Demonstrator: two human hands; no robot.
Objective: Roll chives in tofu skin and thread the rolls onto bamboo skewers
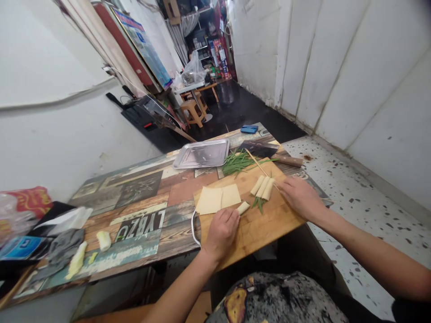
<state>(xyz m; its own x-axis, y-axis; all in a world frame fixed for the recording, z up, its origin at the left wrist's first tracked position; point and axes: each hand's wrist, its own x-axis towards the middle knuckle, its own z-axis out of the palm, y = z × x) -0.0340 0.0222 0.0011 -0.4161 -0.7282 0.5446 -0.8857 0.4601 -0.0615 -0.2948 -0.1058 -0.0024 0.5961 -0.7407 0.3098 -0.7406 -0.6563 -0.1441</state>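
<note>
On the wooden cutting board [259, 231], my left hand [222, 231] is closed on one end of a pale tofu-sheet roll [243, 207]. Right beside it lie flat rectangular tofu sheets [209, 200]. Several finished-looking rolls [262, 187] sit side by side on a thin wooden skewer [257, 163], with green stalks poking out of their lower ends. At the skewer's near end, the fingers of my right hand [299, 195] are pinched around it. A bunch of green chives [238, 162] lies at the board's far edge.
Beyond the board are a cleaver [259, 148] with a wooden handle, a metal tray [202, 154] and a blue object [249, 129]. At the left lie pale vegetable pieces [103, 241], a grey cloth [62, 251] and plastic packaging [25, 208]. A white wall [336, 67] stands on the right.
</note>
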